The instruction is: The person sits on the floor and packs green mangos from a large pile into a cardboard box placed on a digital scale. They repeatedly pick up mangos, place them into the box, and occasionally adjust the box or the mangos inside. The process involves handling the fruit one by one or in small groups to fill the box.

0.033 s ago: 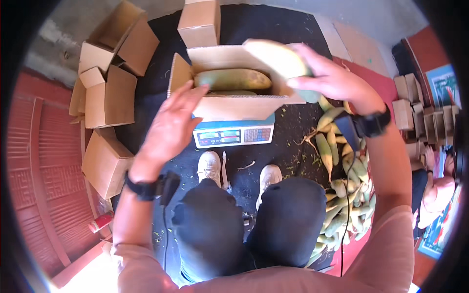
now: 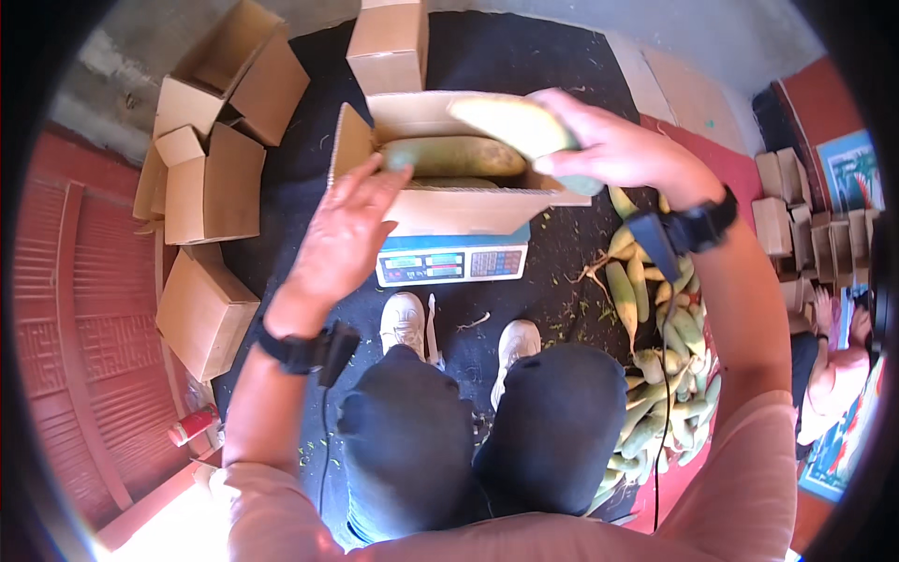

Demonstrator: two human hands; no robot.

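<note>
across the right part of the open box (image 2: 459, 214): a radish (image 2: 510, 124) in the right hand (image 2: 607, 140), slanted to the one inside

the right hand is clasped around the near, greener end of the radish, thumb on the side toward the body, fingers over the far side. from that grip the radish runs left and away, its pale end pointing toward the far wall of the box; how high it sits above the rim is hard to judge. left of the grip, a second radish (image 2: 459, 155) lies in the box, its long axis running left to right along the box's length, so the two radishes stand at an angle to each other.

the right arm comes up from the lower right, the wrist, with its black strap (image 2: 716, 223), turned in to the left. the left hand (image 2: 345, 225) is well left of the grip, at the near left part of the box, its fingers loose and spread, grasping nothing; whether the fingertips touch the second radish or only the near wall cannot be told.

left of the grip and toward the body, a blue and white scale (image 2: 449, 264) sits under the box. straight toward the body, a pile of radishes (image 2: 693, 332) spreads out.
</note>
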